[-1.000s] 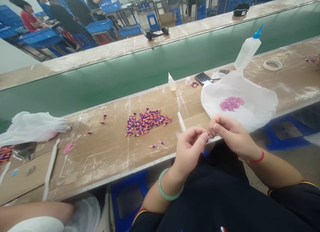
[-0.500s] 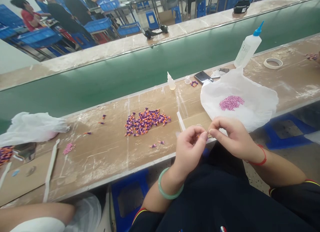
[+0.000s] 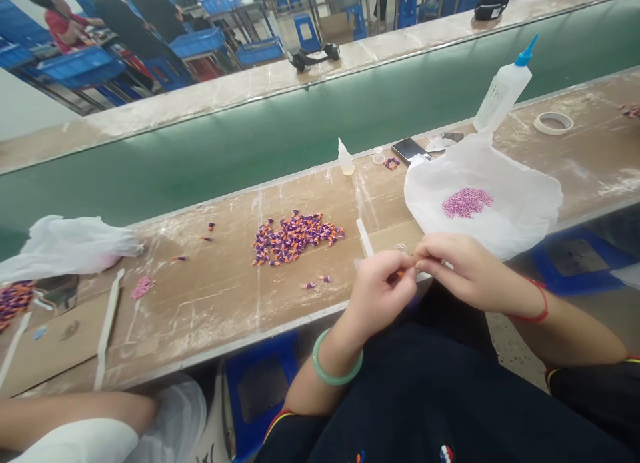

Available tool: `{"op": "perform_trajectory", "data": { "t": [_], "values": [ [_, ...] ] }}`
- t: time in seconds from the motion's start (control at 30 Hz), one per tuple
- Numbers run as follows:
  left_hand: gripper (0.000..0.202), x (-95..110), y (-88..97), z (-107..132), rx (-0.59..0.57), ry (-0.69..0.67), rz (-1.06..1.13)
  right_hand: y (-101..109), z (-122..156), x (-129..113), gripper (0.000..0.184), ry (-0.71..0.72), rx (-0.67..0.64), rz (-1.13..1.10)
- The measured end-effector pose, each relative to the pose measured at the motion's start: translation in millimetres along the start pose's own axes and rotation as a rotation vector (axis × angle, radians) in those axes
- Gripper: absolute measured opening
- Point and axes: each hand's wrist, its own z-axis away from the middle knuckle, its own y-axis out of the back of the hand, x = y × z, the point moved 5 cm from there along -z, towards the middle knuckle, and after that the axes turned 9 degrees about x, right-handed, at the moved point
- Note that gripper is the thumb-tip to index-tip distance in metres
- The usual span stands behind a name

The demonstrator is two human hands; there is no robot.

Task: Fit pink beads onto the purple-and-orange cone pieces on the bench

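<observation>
My left hand (image 3: 383, 286) is closed in a pinch at the table's front edge, holding a small orange-and-purple piece (image 3: 400, 274) mostly covered by the fingers. Fingertip to fingertip with it, my right hand (image 3: 450, 266) is pinched too; whatever it grips is too small to make out. Left of the hands lies a pile of purple-and-orange pieces (image 3: 295, 238), with two loose pieces (image 3: 317, 282) nearer the edge. Beyond my right hand, small pink pieces (image 3: 466, 202) rest on a white plastic sheet (image 3: 525, 213).
A small dropper bottle (image 3: 345, 160), a phone (image 3: 410, 150), a large bottle with a blue tip (image 3: 503, 96) and a tape roll (image 3: 553, 122) stand or lie along the back. A green belt (image 3: 225, 156) runs behind. At lower left is another person's arm (image 3: 75, 413).
My fingertips have drawn closer together, and the left hand's fingers are more tightly curled. The whole view has shifted slightly.
</observation>
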Motion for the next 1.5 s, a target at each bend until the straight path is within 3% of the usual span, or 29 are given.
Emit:
{"op": "perform_trajectory", "data": {
  "t": [0.2, 0.43, 0.63, 0.8, 0.97, 1.13, 1.3, 1.5],
  "values": [
    [0.018, -4, 2.0, 0, 0.053, 0.022, 0.059, -3, -2, 4, 0.018, -0.109, -0.081, -0.088],
    [0.018, -12, 2.1, -1, -0.130, 0.234, 0.235, -4, -8, 4, 0.011, -0.210, -0.170, -0.242],
    [0.020, -16, 2.3, -1, -0.158, 0.312, 0.283, -9, -7, 7, 0.009, -0.245, -0.145, -0.266],
    [0.022, -26, 16.4, 5, -0.095, 0.365, 0.390, -11, -10, 6, 0.013, -0.097, -0.127, -0.132],
    [0.031, -61, 39.3, 30, 0.063, 0.523, 0.409, -25, -19, 25, 0.020, 0.166, -0.127, 0.350],
    [0.033, -83, 41.2, 51, 0.074, 0.601, 0.422, -50, -25, 48, 0.020, 0.396, -0.391, 0.832],
    [0.028, -83, 38.7, 52, 0.079, 0.615, 0.469, -57, -26, 49, 0.020, 0.485, -0.529, 0.949],
    [0.029, -78, 37.5, 49, 0.110, 0.670, 0.502, -60, -28, 44, 0.022, 0.479, -0.559, 0.925]
  ]
}}
